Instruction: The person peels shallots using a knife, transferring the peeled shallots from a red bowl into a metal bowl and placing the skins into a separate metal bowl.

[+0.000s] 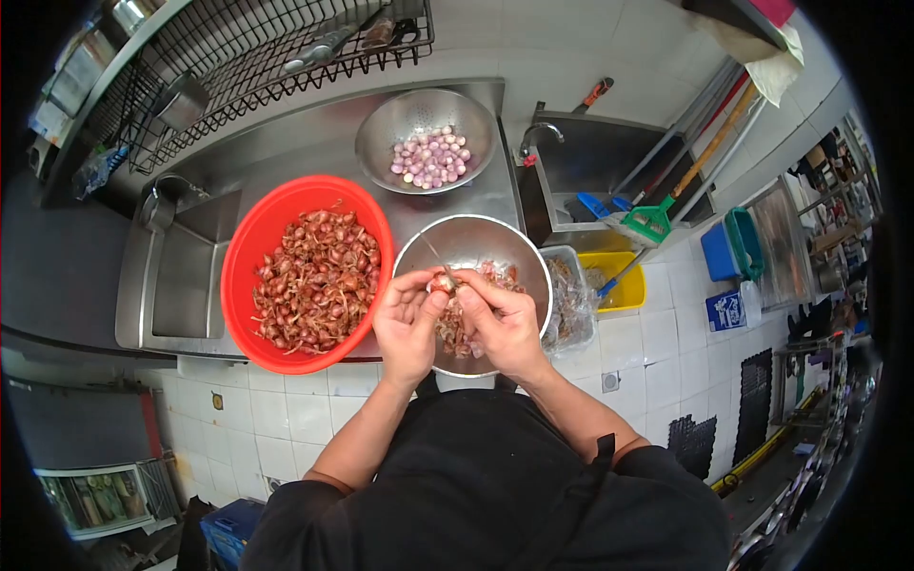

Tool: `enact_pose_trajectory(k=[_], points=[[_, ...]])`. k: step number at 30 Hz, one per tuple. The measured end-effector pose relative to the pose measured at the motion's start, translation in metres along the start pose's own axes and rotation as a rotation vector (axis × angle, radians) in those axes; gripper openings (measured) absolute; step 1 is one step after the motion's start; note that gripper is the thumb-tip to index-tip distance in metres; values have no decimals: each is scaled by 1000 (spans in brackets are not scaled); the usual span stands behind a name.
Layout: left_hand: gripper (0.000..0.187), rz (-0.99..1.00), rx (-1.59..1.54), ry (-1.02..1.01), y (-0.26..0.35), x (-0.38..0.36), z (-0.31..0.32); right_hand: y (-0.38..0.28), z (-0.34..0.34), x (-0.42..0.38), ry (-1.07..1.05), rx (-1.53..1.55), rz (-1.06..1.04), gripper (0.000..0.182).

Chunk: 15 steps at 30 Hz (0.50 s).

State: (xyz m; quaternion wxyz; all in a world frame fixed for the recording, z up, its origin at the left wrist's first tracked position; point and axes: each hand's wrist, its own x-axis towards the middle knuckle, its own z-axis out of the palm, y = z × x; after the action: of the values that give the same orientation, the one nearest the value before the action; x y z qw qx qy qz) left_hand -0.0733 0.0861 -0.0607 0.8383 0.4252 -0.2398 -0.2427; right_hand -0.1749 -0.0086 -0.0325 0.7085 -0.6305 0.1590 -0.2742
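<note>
My left hand [409, 319] pinches a reddish shallot [441, 283] between thumb and fingers, over a steel mixing bowl [411, 249]. Against the shallot, my right hand [500, 325] grips a small knife [433, 248], its thin blade pointing up and to the left; the handle is mostly hidden by the fingers. Papery shallot skins [500, 276] lie in the bowl below both hands. To the left stands a red basin [240, 257] heaped with unpeeled shallots [319, 281]. Behind the bowl, a steel colander [376, 143] holds peeled, pale purple shallots [433, 159].
A clear plastic container [571, 295] with skins sits right of the bowl, beside a yellow bucket [628, 285]. Left is a sink [195, 266]; at right, a deeper sink [609, 157] with leaning brooms and a green brush [649, 221]. A wire rack [257, 67] hangs above.
</note>
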Motion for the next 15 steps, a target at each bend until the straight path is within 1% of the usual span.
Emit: enact_pose_trajectory(k=[1, 2, 3, 4, 5, 6, 7, 9, 12, 14, 15], points=[[29, 6, -1, 2, 1, 4, -4, -1, -2, 1, -2, 141, 88, 33], [30, -144, -197, -27, 2, 8, -8, -2, -2, 1, -5, 283, 180, 34], [30, -294, -393, -57, 4, 11, -11, -6, -2, 1, -10, 281, 180, 34], [30, -292, -394, -55, 4, 12, -11, -11, -1, 1, 14, 353, 268, 34], [32, -350, -431, -52, 5, 13, -12, -14, 0, 1, 41, 426, 357, 35], [33, -408, -468, -50, 5, 14, -12, -12, 0, 0, 41, 425, 357, 35], [33, -410, -468, -50, 3, 13, -11, -8, 1, 0, 55, 382, 331, 35], [30, -235, -236, -47, -3, 10, -10, -5, 2, -1, 74, 338, 310, 35], [29, -262, -198, -78, -2, 14, -16, -3, 3, -3, 80, 300, 306, 35], [28, -272, -241, -79, -1, 16, -21, -1, -2, -2, 146, 237, 240, 34], [29, -294, -255, -75, 5, 17, -22, -1, -6, 1, 191, 224, 252, 32]])
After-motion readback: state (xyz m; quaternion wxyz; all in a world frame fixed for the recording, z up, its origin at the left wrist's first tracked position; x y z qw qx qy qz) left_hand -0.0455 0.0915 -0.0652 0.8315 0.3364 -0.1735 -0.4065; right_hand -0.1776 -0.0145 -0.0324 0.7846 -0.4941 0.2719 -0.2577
